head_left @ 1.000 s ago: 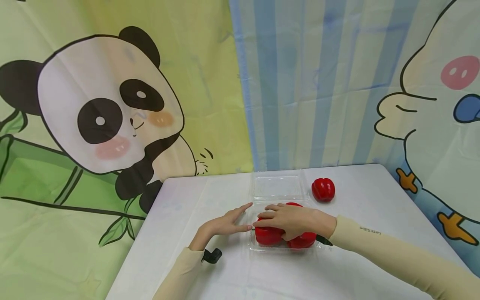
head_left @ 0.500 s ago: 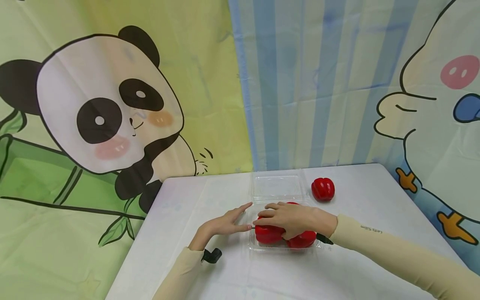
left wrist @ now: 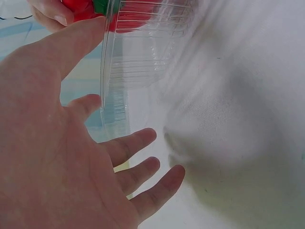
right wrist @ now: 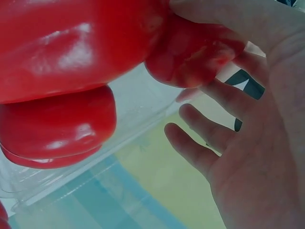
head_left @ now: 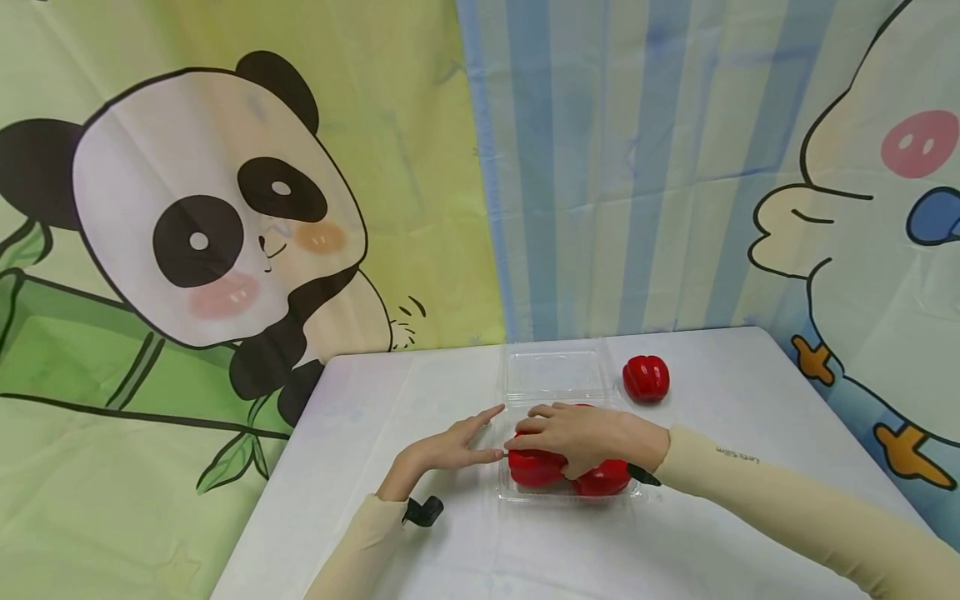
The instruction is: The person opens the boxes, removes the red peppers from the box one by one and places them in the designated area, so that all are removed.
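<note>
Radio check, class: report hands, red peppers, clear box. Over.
Right hand holds the near-left pepper in the clear box. Left hand at box's left edge, fingers extended. Open lid behind, seemingly not in the way; loose pepper right of it.

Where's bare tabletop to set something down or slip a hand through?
Bare table shows left of the open lid, beyond the left hand; between the lone pepper and right sleeve; and in front of the clear box. Crowded: the box, red peppers under the right hand, left hand at its side.

Cartoon curtains (head_left: pixel 562 183) behind a table (head_left: pixel 720 417) suggest a booth.
</note>
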### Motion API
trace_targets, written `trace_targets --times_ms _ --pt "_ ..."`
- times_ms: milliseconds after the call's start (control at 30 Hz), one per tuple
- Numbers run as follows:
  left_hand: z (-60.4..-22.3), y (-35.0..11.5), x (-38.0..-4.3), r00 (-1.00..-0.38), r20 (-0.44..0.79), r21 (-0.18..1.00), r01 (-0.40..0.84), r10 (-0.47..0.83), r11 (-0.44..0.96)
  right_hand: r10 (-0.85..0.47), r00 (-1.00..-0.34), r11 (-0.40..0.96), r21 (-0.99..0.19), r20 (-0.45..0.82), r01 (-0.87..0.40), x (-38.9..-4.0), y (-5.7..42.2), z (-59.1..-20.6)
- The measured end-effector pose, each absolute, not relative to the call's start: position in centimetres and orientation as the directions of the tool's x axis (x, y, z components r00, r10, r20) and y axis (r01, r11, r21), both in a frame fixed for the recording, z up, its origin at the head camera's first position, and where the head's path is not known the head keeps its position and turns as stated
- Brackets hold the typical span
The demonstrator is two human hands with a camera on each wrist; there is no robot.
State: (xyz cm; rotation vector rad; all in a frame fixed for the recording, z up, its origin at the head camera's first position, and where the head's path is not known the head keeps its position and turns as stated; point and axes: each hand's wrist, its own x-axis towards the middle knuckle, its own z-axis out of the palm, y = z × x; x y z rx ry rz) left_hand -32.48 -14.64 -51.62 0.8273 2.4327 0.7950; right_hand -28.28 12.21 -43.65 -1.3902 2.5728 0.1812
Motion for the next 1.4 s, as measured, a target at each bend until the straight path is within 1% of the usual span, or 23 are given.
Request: trace_targets --times_ms 433,667,1033,1400 --pt "-51.5 -14.7 -32.4 -0.727 -0.230 0.641 0.388 0.647 0.663 -0.816 -0.524 0.526 0.061 -0.243 -0.848 -27.7 11.5 -42.6" --pt "-51.6 -14.8 -32.5 -0.730 -0.235 0.641 0.381 0.642 0.667 -0.815 -0.516 0.505 0.114 -0.264 -0.855 -27.6 10.8 -42.3" --pt "-51.6 -14.7 -32.4 -0.727 -0.233 0.644 0.382 0.646 0.663 -0.813 -0.520 0.508 0.117 -0.262 -0.854 -27.5 10.8 -42.0" --pt "-51.6 -14.6 -32.5 -0.728 -0.235 0.644 0.380 0.645 0.664 -0.789 -0.536 0.536 0.089 -0.299 -0.839 -27.4 10.7 -41.5"
